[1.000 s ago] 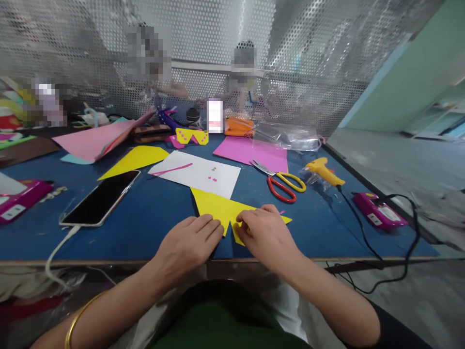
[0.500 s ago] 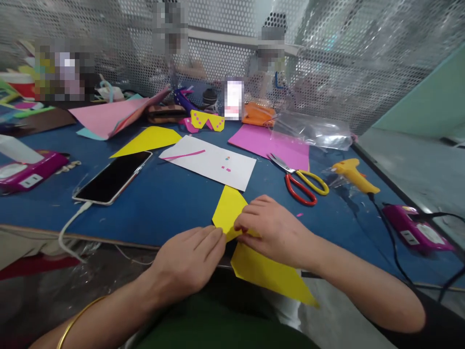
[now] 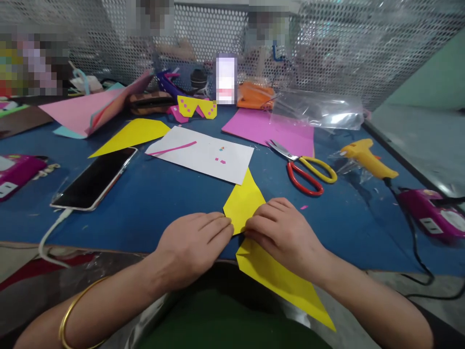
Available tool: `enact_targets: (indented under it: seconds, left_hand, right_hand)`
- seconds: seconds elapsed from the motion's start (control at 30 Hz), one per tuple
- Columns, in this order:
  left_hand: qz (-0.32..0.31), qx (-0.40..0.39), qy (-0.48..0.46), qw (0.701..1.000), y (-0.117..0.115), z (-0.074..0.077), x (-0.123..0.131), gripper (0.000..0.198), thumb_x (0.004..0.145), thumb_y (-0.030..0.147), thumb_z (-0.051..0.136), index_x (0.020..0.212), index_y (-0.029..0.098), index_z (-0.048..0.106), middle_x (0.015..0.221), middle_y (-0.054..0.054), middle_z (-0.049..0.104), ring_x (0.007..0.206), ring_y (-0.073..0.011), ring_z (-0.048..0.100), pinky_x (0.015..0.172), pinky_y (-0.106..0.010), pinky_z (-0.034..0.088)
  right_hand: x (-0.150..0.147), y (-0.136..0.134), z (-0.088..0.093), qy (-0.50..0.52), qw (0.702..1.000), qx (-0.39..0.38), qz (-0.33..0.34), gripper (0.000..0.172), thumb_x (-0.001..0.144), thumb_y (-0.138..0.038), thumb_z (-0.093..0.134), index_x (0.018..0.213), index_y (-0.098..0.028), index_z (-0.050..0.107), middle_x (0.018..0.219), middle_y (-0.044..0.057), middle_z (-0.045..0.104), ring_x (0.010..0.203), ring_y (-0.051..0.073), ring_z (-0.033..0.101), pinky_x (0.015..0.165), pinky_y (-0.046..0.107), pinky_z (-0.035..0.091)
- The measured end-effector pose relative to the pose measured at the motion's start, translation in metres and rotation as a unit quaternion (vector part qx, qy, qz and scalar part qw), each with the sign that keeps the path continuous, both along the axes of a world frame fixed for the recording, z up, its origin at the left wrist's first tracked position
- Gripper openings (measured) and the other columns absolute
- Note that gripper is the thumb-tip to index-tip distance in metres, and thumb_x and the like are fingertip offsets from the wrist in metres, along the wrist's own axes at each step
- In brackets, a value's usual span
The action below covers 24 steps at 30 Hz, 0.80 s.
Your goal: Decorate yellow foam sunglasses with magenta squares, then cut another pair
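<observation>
A yellow paper piece (image 3: 244,198) lies at the front edge of the blue table, its far tip meeting a white sheet (image 3: 203,157). My left hand (image 3: 196,240) presses its closed fingertips on the paper's left near edge; the thumb is hidden. From the right, my right hand (image 3: 285,232) grips the paper with curled fingers. Below that hand, a pointed yellow part (image 3: 283,283) hangs past the table edge. Whether both yellow parts are one sheet is hidden under my fingers. On the white sheet rest a thin pink strip (image 3: 178,149) and tiny coloured bits.
Red-and-yellow-handled scissors (image 3: 305,169) and a yellow glue gun (image 3: 368,157) lie to the right, beside a purple power strip (image 3: 432,213). A phone (image 3: 96,179) with a white cable is at left. Behind are pink paper (image 3: 269,128), yellow paper (image 3: 131,135) and a yellow mask-shaped cutout (image 3: 198,106).
My view has shifted slightly. The upper yellow part has turned and lies flatter, with its tip at the white sheet. My right hand's fingers have closed down onto the paper; my left stays pressed there.
</observation>
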<state>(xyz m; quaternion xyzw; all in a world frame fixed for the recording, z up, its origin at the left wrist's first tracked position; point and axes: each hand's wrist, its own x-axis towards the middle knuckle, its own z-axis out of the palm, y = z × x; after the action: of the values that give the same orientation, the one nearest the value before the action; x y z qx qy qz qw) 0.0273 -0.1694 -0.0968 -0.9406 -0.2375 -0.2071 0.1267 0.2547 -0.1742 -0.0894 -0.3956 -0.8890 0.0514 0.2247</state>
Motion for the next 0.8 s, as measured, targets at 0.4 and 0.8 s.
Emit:
enact_targets:
  seconds: [0.4, 0.8]
  left_hand:
    - [-0.004, -0.018, -0.021, 1.000, 0.009, 0.009, 0.004, 0.010, 0.092, 0.015, 0.059, 0.094, 0.014, 0.069, 0.087, -0.002, 0.076, 0.079, -0.0162, 0.070, 0.077, -0.030, 0.054]
    - [0.004, -0.138, -0.053, 0.989, 0.016, 0.011, 0.001, 0.012, 0.096, 0.022, 0.055, 0.094, 0.019, 0.066, 0.085, 0.001, 0.074, 0.079, -0.0156, 0.068, 0.074, -0.028, 0.051]
  right_hand:
    - [-0.001, -0.001, 0.000, 0.017, 1.000, -0.006, -0.011, 0.012, 0.093, -0.020, 0.060, 0.087, -0.018, 0.071, 0.080, 0.002, 0.068, 0.070, 0.016, 0.058, 0.068, 0.032, 0.043]
    - [-0.004, -0.006, -0.006, 0.077, 0.992, -0.069, -0.067, 0.010, 0.093, -0.021, 0.061, 0.088, -0.019, 0.069, 0.082, 0.001, 0.069, 0.075, 0.014, 0.060, 0.065, 0.030, 0.042]
